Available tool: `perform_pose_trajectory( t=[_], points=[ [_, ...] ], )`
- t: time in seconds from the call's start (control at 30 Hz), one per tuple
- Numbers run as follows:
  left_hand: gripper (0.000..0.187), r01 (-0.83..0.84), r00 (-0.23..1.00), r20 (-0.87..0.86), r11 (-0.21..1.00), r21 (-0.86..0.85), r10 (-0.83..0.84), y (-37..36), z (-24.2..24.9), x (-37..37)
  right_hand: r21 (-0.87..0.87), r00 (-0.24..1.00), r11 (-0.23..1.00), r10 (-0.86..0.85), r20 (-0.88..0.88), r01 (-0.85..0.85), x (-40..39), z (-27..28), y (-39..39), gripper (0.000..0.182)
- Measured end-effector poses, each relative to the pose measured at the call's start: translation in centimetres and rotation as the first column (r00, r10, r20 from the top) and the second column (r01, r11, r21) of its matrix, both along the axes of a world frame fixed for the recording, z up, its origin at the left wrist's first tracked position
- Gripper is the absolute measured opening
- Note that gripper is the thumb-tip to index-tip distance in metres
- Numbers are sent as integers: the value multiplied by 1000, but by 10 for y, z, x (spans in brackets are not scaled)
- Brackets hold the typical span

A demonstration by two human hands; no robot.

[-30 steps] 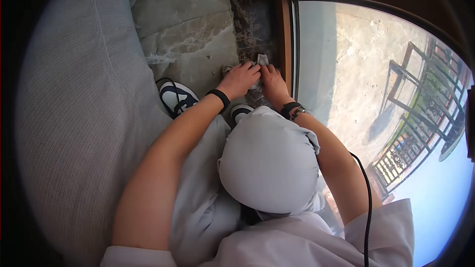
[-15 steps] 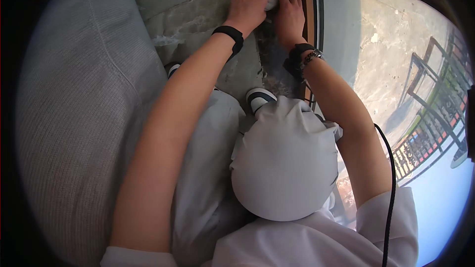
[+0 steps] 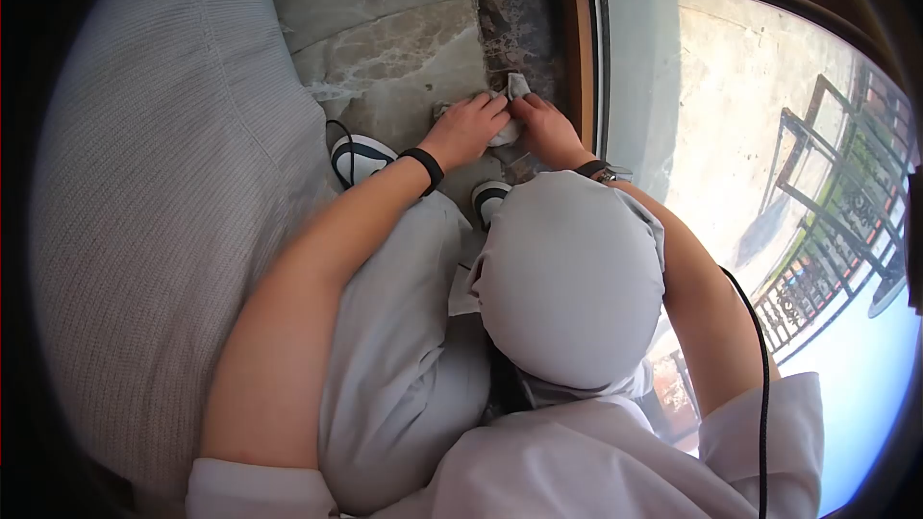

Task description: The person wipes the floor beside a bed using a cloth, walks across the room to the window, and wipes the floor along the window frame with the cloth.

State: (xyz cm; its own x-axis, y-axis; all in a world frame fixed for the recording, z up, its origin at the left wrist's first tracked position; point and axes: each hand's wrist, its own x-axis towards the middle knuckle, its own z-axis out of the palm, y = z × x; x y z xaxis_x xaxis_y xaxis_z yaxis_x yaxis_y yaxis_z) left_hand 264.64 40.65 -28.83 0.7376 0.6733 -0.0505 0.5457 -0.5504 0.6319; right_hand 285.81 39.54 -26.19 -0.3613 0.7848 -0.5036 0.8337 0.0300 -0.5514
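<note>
A crumpled light-grey cloth (image 3: 518, 86) is bunched between my two hands, low over the floor in the upper middle of the head view. My left hand (image 3: 466, 130) is closed on its left side, with some cloth showing past the fingers. From the right, my right hand (image 3: 548, 130) pinches the cloth, its fingertips close to those of the left. Part of the cloth is hidden beneath the fingers.
Marbled floor tiles (image 3: 385, 29) meet a dark stone strip (image 3: 519, 19) beside a wooden frame (image 3: 580, 67) with a glass pane (image 3: 721, 86). Ribbed grey fabric (image 3: 154, 231) fills the left side. My bent knee (image 3: 572, 279) and shoes (image 3: 361, 159) are below the hands.
Both hands have come back towards my body with the cloth, lower in the view. More floor shows beyond them, and my left elbow is more bent.
</note>
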Motion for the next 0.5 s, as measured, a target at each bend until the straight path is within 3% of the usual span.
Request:
perform_pose_trajectory(
  t=[0.33,0.4,0.5],
  points=[
    [29,49,997,59,998,48,-52,0,-11,-19,52,994,999,9,108,-15,-23,1,-8,32],
    [31,87,991,93,987,138,-100,2,-13,-20,100,991,994,-60,118,48,-26,5,-11,34],
    [36,120,993,0,978,173,-122,35,-13,-18,193,969,970,-183,168,150,-36,6,1,39]
  ],
)
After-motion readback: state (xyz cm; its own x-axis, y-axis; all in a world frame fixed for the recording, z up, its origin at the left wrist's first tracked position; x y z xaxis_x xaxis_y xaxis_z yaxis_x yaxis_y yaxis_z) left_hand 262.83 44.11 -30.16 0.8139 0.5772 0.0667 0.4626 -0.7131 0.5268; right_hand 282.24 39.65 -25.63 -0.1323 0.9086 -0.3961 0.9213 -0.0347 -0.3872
